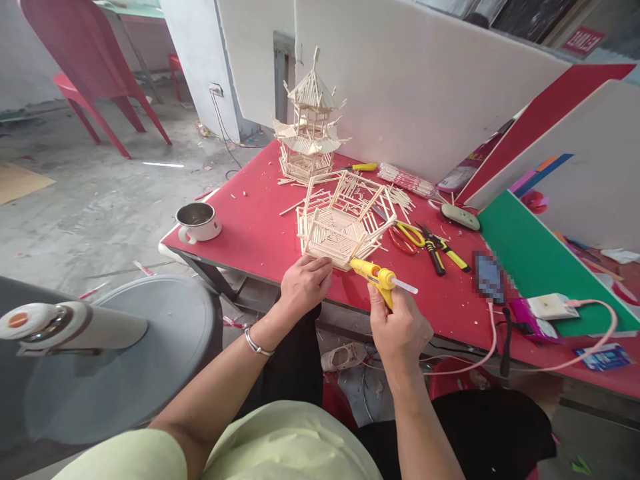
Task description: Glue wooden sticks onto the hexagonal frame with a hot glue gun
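A hexagonal frame of thin wooden sticks [345,217] lies on the red table [260,227]. My left hand [304,283] is closed at its near edge, fingertips pinched against the sticks. My right hand [400,327] grips a yellow glue gun [375,275] whose nozzle points at the frame's near corner; a white glue stick juts out of its back. Behind the frame stands a finished stick pagoda [310,123].
Yellow-handled scissors [407,235], pliers [443,250], a yellow cutter [363,167] and a pack of sticks [405,179] lie right of the frame. A metal mug [197,220] sits at the table's left corner. White, red and green boards stand behind. A fan [75,327] is at my left.
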Demonstrator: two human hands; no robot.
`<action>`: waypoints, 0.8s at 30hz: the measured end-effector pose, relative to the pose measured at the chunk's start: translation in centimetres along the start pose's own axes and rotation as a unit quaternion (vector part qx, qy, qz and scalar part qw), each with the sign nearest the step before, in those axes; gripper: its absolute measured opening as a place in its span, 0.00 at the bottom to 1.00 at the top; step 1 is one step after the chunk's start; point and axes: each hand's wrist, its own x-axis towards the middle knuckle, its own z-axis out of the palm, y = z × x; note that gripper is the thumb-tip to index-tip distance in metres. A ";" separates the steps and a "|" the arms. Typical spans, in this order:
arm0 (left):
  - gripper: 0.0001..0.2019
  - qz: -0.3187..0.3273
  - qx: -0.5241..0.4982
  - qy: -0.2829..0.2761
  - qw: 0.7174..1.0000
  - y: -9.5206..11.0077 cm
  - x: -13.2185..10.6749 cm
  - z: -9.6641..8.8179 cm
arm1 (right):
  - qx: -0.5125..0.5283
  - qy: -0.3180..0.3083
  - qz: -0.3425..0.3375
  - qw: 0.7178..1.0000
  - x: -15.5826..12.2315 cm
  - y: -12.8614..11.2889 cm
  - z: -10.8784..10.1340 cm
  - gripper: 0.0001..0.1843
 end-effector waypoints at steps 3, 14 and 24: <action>0.11 0.000 0.001 -0.001 1.000 0.0 0.0 0.0 | 0.002 -0.004 0.003 1.000 -0.1 0.0 0.1 0.19; 0.10 0.005 0.016 0.001 1.000 0.1 0.3 -0.2 | 0.000 -0.001 0.013 1.000 -0.2 0.1 0.3 0.20; 0.11 -0.001 0.015 -0.010 1.000 0.1 0.4 -0.4 | 0.020 -0.007 0.034 0.999 -0.3 0.0 0.5 0.20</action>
